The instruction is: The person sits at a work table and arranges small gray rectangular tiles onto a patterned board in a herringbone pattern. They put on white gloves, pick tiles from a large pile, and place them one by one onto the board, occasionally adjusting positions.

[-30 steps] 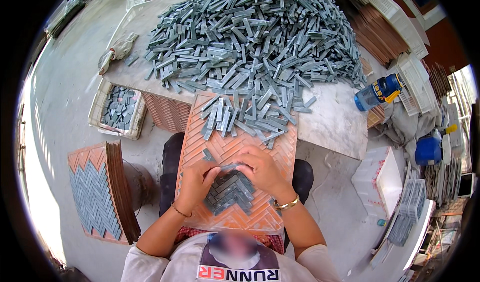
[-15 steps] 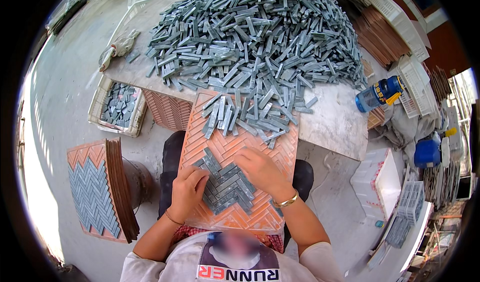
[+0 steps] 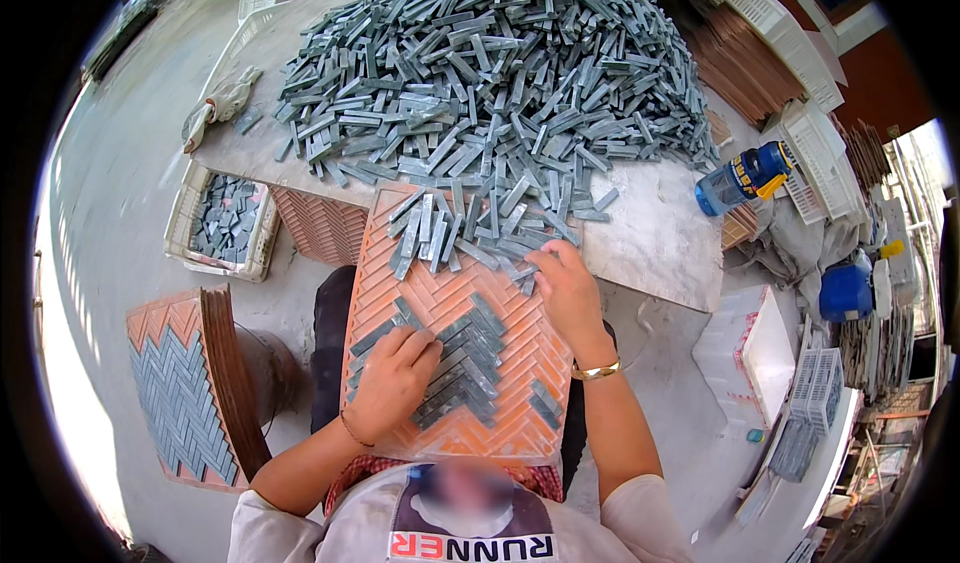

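An orange board (image 3: 408,291) with herringbone grooves rests over my lap. Grey-green stone strips (image 3: 460,371) lie fitted in its grooves at the middle, with a smaller group (image 3: 545,403) at the right. My left hand (image 3: 396,375) is over the fitted strips, fingers pinched together; whatever sits between them is hidden. At the front of the loose strips (image 3: 440,231) on the board's far end is my right hand (image 3: 570,288). Its thumb and fingers close in on a stone strip (image 3: 526,277) at the edge of that heap.
Beyond the board, a big mound of stone strips (image 3: 500,73) covers the table (image 3: 655,253). A blue bottle (image 3: 735,185) stands at right. On the left are a crate of stone pieces (image 3: 262,248) and stacked boards (image 3: 165,313) topped with fitted strips. A white box (image 3: 730,363) sits right.
My right hand has moved away from the fitted strips, up to the loose ones. My left hand has shifted right across the pattern. The whole view has shifted slightly.
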{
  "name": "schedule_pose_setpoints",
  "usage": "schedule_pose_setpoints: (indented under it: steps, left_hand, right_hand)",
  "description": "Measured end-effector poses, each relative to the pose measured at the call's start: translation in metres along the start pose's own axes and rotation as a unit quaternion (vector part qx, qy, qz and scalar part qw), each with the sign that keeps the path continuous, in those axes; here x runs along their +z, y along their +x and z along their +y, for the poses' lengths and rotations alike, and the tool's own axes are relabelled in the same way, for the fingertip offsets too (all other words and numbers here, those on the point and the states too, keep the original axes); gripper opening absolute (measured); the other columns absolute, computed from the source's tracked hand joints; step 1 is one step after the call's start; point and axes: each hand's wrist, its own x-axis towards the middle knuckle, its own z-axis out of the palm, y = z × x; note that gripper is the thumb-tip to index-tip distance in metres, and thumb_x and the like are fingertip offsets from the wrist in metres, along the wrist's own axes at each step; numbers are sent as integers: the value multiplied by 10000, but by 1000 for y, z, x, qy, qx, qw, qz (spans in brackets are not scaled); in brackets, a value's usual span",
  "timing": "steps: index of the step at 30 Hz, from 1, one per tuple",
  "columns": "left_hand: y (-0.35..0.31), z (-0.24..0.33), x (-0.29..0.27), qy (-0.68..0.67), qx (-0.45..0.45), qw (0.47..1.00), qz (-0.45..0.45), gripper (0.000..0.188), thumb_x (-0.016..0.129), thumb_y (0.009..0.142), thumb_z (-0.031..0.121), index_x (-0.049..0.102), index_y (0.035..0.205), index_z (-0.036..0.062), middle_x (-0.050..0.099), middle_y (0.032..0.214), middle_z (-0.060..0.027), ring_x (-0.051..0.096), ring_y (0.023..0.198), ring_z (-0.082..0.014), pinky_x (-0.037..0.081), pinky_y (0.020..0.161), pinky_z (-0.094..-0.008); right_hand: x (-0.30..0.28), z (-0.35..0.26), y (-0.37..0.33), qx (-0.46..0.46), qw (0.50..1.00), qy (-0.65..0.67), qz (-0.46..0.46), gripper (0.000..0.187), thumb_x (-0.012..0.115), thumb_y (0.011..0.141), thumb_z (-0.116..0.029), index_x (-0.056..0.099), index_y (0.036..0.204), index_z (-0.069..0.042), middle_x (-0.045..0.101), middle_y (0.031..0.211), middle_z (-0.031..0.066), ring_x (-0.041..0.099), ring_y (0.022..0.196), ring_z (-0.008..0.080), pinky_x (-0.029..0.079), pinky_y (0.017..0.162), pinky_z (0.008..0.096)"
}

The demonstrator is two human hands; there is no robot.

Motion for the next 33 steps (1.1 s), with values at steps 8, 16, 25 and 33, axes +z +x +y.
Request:
schedule_pose_setpoints:
  steps: [8, 16, 25, 33]
  left_hand:
    - [10, -15, 9, -42, -17, 999, 6, 269, 657, 698, 70, 597, 960, 72, 572, 970, -36, 530, 957, -225, 408, 919, -373]
    - [-9, -3, 1, 32, -30, 996, -72, 518, 683, 727, 144, 539, 1216, 52, 527, 1237, -72, 471, 1196, -240, 349, 1032, -410]
    - [-20, 12, -8, 32, -97, 986, -133, 675, 621, 811, 343, 405, 1376, 43, 369, 1449, -95, 350, 1336, -253, 192, 1114, -482]
    - [-18, -11, -1, 58, -64, 990, -115, 722, 681, 754, 268, 402, 1377, 33, 412, 1422, -113, 370, 1321, -275, 208, 1102, -481]
  right_hand:
    - [-7, -10, -20, 21, 1000, 3, -13, 191, 651, 777, -59, 526, 921, -40, 594, 845, 119, 615, 711, 284, 485, 605, 358]
    - [-20, -52, -85, 137, 977, 114, -121, 226, 697, 789, -121, 523, 908, -39, 585, 711, 113, 577, 542, 217, 464, 513, 318]
    - [-26, -74, -140, 106, 990, 76, -43, 254, 757, 706, -90, 622, 916, -43, 604, 793, 93, 593, 685, 236, 485, 595, 318]
    - [-50, -47, -130, 49, 981, 153, -106, 224, 725, 685, -15, 637, 890, -43, 552, 925, 72, 574, 855, 234, 488, 707, 308]
